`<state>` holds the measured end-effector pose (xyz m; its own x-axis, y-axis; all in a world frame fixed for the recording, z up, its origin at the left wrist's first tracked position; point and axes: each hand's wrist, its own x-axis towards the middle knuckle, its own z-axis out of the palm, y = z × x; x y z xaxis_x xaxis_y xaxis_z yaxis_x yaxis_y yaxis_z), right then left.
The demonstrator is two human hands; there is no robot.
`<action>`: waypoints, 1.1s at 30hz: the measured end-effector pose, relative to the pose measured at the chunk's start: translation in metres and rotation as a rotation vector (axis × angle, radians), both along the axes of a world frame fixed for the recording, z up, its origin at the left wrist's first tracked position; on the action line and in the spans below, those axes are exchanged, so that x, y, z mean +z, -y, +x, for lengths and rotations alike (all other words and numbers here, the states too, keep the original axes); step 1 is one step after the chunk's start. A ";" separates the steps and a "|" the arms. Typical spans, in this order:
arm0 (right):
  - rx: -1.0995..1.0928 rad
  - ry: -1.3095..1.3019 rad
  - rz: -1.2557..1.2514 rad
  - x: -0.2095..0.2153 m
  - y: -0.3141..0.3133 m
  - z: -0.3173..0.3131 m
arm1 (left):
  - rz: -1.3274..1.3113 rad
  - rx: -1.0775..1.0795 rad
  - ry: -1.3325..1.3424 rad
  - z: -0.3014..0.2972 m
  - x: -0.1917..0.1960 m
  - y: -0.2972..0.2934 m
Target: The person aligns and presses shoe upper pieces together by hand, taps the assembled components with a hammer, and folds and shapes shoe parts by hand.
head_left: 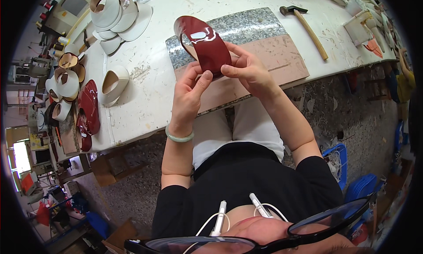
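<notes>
A glossy dark red shoe upper (210, 49) is raised above the work table, its curved opening toward the upper left. My left hand (190, 84) pinches its lower edge, thumb on the near side. From the other side my right hand (250, 71) grips the same edge between thumb and fingers. Both hands are closed on the upper, close together. Beneath them lies a pinkish-brown board (282, 56), with a speckled grey stone slab (251, 25) behind it. What the fingertips do behind the upper is hidden.
A hammer (308, 31) with a wooden handle lies at the right of the slab. White shoe uppers (108, 16) are stacked at the far left, and a single white one (113, 84) sits nearer. More red uppers (88, 106) lie along the table's left edge. A blue basket (337, 163) stands below right.
</notes>
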<state>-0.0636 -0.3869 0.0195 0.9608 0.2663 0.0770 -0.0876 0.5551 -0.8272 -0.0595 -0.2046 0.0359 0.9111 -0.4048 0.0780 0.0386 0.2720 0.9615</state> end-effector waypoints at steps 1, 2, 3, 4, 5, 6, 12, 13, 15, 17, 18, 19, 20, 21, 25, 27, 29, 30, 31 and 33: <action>0.000 -0.001 0.002 -0.001 -0.001 0.000 | 0.002 0.000 -0.001 -0.001 0.001 0.001; -0.004 0.005 -0.010 -0.001 -0.002 0.001 | 0.021 0.015 0.008 -0.002 0.002 0.002; -0.007 0.012 -0.022 -0.001 -0.003 0.001 | 0.041 0.030 0.018 -0.003 0.001 0.002; -0.006 0.011 -0.021 0.001 -0.004 0.001 | 0.042 0.031 0.017 -0.004 0.000 0.003; -0.004 0.032 -0.035 0.006 -0.005 -0.001 | 0.111 0.086 0.115 -0.005 -0.002 0.003; -0.003 0.053 -0.051 0.009 -0.005 -0.003 | 0.180 0.139 0.214 -0.006 -0.003 0.004; -0.156 0.073 0.010 0.017 -0.021 -0.008 | 0.250 0.252 0.358 -0.005 -0.002 0.009; -0.155 0.074 0.011 0.018 -0.021 -0.008 | 0.251 0.253 0.359 -0.006 -0.001 0.010; -0.141 0.002 0.117 0.021 -0.022 -0.006 | 0.074 0.248 0.286 -0.008 0.004 0.013; -0.119 0.004 0.131 0.026 -0.021 -0.003 | 0.045 0.229 0.289 -0.009 0.009 0.010; -0.095 0.007 0.142 0.029 -0.019 -0.002 | 0.013 0.212 0.293 -0.009 0.012 0.009; -0.086 0.012 0.139 0.032 -0.016 0.000 | 0.010 0.221 0.298 -0.009 0.017 0.007; -0.089 0.042 0.102 0.034 -0.012 0.001 | -0.068 0.171 0.243 -0.008 0.023 0.004; -0.090 0.073 0.065 0.040 -0.011 0.004 | -0.147 0.121 0.190 -0.006 0.029 0.002; -0.181 0.273 -0.197 0.068 -0.014 -0.001 | -0.354 -0.036 -0.077 -0.005 0.056 0.001; -0.179 0.310 -0.231 0.072 -0.021 0.001 | -0.341 0.019 -0.078 -0.004 0.053 0.005; -0.164 0.274 -0.247 0.068 -0.026 0.004 | -0.303 0.123 -0.076 -0.002 0.046 0.009; -0.124 0.213 -0.209 0.067 -0.026 0.003 | -0.321 0.186 -0.066 -0.002 0.045 0.012; -0.119 0.214 -0.214 0.061 -0.025 0.006 | -0.327 0.190 -0.065 0.000 0.043 0.013; -0.063 0.135 -0.029 0.051 -0.025 0.013 | -0.406 0.208 -0.069 0.006 0.038 0.013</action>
<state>-0.0503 -0.3617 0.0702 0.9572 0.2097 0.1996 0.0596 0.5317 -0.8448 -0.0536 -0.2174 0.0736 0.9784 -0.1619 0.1286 0.0036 0.6353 0.7723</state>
